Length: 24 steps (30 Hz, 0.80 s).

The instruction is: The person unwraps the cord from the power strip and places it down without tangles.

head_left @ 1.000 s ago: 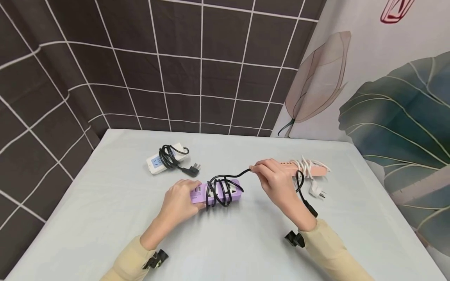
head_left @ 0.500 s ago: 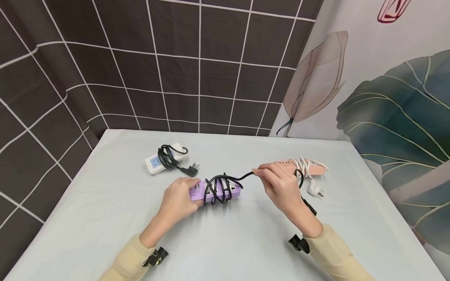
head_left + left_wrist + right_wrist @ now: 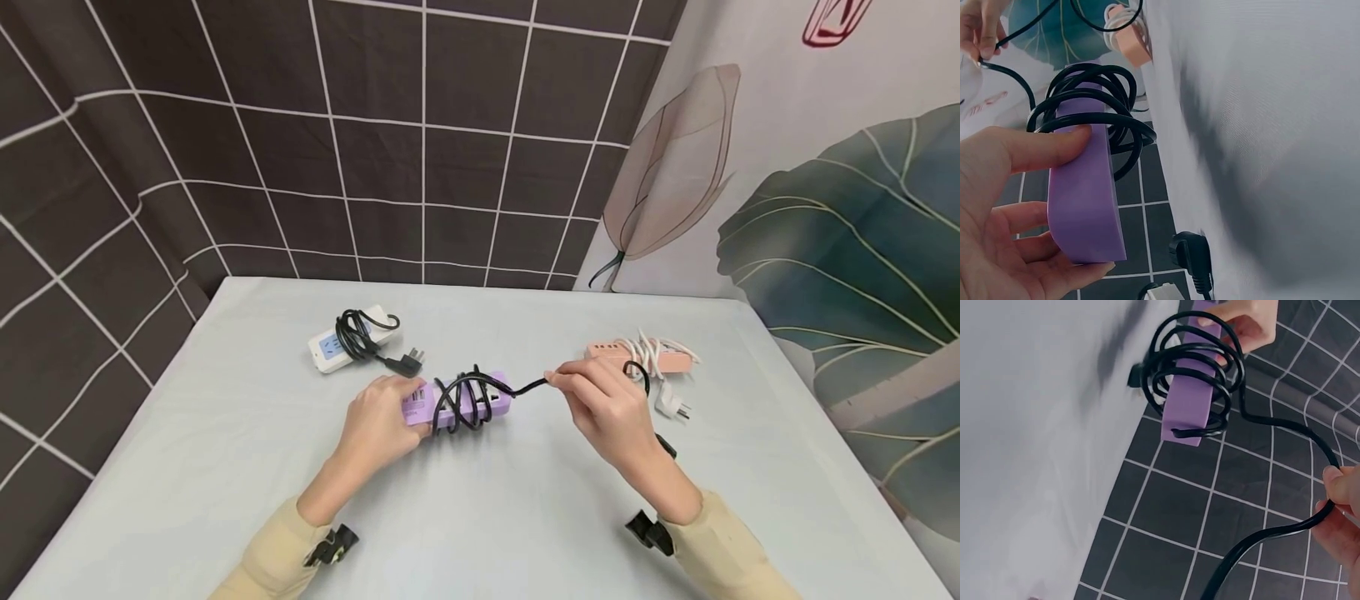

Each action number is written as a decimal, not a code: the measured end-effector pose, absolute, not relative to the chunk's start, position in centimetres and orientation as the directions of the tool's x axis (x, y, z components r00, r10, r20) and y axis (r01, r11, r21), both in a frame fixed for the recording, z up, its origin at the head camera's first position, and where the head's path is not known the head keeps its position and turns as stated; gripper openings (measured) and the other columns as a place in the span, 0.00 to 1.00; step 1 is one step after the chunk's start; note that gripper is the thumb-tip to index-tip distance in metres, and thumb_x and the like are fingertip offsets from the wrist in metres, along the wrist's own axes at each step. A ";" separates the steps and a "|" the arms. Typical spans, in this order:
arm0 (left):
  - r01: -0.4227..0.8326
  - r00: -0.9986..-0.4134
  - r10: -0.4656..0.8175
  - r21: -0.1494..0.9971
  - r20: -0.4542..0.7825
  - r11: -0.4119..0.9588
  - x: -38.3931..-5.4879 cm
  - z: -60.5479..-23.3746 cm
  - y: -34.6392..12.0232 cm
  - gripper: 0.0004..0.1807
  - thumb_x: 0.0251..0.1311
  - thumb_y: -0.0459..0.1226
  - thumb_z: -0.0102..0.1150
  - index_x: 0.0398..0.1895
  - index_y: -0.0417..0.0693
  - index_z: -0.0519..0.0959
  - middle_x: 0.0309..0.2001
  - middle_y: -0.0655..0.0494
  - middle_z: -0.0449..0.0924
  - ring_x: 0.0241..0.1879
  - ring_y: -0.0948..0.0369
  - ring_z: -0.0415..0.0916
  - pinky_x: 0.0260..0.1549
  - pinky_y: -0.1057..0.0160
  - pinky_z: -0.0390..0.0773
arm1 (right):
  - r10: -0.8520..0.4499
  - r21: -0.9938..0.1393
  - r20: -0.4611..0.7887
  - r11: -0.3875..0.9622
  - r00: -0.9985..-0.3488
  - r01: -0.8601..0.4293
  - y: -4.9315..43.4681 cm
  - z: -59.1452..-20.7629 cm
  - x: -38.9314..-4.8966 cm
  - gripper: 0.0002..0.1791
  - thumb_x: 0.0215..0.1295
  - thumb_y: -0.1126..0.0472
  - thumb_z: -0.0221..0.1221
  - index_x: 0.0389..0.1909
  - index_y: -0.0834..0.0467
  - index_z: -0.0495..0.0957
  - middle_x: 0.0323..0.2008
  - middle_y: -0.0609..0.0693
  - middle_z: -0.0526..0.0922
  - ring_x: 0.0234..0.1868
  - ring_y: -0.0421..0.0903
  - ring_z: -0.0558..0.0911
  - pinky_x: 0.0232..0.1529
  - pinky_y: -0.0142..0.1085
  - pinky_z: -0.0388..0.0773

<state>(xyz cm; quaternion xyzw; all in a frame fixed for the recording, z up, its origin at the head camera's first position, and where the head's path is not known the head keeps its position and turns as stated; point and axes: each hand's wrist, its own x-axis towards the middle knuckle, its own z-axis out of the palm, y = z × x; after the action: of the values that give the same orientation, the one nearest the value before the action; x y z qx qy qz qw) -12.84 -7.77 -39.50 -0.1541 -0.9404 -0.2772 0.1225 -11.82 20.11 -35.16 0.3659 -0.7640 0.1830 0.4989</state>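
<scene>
A purple power strip (image 3: 420, 406) is gripped at its left end by my left hand (image 3: 380, 425), thumb along one face and fingers on the other in the left wrist view. Loose turns of its black cord (image 3: 1192, 347) loop round the strip's middle. My right hand (image 3: 606, 408) pinches the cord between thumb and fingertips, off to the right. From there a stretch of cord runs back to the strip, and the rest hangs behind the hand toward its black plug (image 3: 666, 447), partly hidden by the wrist. The strip is held above the table, casting a shadow in the left wrist view.
On the pale table (image 3: 480, 533), a white power strip (image 3: 328, 352) with a bundled black cord and plug (image 3: 408, 363) lies at the back left. A pink power strip (image 3: 675, 360) wrapped in white cord, with a white plug (image 3: 670, 402), lies behind my right hand. Curtains stand behind.
My right hand has moved a little right and toward me, drawing the pinched cord along. The purple strip has shifted slightly left in my left hand, and more of the pink strip shows.
</scene>
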 end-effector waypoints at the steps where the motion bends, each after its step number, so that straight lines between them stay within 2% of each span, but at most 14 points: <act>1: 0.356 -0.923 0.221 0.482 0.315 0.800 -12.8 -39.5 -7.8 0.32 0.30 0.34 0.77 0.48 0.37 0.82 0.46 0.39 0.83 0.45 0.47 0.80 0.42 0.50 0.80 | -0.380 0.089 0.896 0.661 -0.230 -0.745 20.2 -35.2 -11.7 0.13 0.68 0.65 0.54 0.27 0.58 0.84 0.26 0.49 0.83 0.24 0.45 0.79 0.33 0.37 0.78; 5: 0.350 -0.927 0.218 0.490 0.306 0.799 -12.9 -39.5 -7.8 0.34 0.30 0.35 0.78 0.49 0.36 0.81 0.47 0.39 0.83 0.45 0.47 0.80 0.42 0.49 0.80 | -0.390 0.106 0.897 0.650 -0.210 -0.753 20.5 -35.2 -11.1 0.13 0.67 0.67 0.54 0.27 0.59 0.85 0.26 0.49 0.83 0.24 0.45 0.79 0.23 0.31 0.73; 17: 0.323 -0.936 0.194 0.494 0.294 0.807 -13.5 -39.6 -8.3 0.37 0.32 0.40 0.79 0.52 0.37 0.80 0.49 0.39 0.82 0.50 0.44 0.79 0.48 0.46 0.77 | -0.419 0.136 0.895 0.582 -0.152 -0.801 20.9 -35.0 -9.9 0.14 0.67 0.68 0.53 0.25 0.61 0.84 0.24 0.50 0.82 0.25 0.45 0.79 0.21 0.28 0.72; 24: 0.300 -0.945 0.182 0.493 0.273 0.817 -13.5 -39.2 -8.7 0.36 0.35 0.41 0.78 0.53 0.40 0.80 0.50 0.40 0.82 0.52 0.44 0.78 0.48 0.45 0.76 | -0.463 0.186 0.880 0.543 -0.108 -0.819 21.3 -34.8 -9.5 0.15 0.67 0.68 0.54 0.21 0.61 0.82 0.22 0.49 0.81 0.23 0.44 0.78 0.18 0.27 0.71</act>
<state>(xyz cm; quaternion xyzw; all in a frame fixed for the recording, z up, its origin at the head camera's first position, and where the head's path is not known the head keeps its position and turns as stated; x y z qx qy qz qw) -13.47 -8.74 -39.24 -0.1271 -0.9470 -0.2749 0.1070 -9.45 21.26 -34.79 0.4437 -0.7226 0.1781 0.4993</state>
